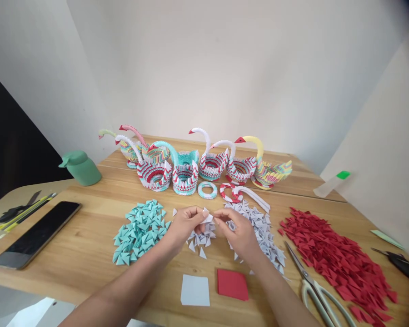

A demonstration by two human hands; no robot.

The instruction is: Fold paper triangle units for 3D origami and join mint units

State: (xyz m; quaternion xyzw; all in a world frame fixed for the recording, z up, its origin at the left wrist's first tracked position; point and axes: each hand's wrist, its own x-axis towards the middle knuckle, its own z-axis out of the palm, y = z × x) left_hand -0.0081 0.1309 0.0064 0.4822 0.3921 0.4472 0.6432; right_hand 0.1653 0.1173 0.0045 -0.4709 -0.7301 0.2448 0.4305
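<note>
Near the middle of the table, my left hand (188,223) pinches a small folded white paper piece (207,217) between thumb and fingers. My right hand (236,227) is just to the right, its thumb and index finger closed near the piece's edge; whether it grips the paper is too small to tell. Below the hands lie a few loose white triangles (202,253). A pile of teal folded triangles (139,234) is left of my left hand, and a pile of pale folded triangles (266,236) lies beneath and beyond my right hand.
Several paper swans (211,165) stand at the back. Nearer are white (195,290) and red paper stacks (232,284). Scissors (310,281) and red triangles (337,259) lie right; a phone (37,234) and green container (82,168) are left.
</note>
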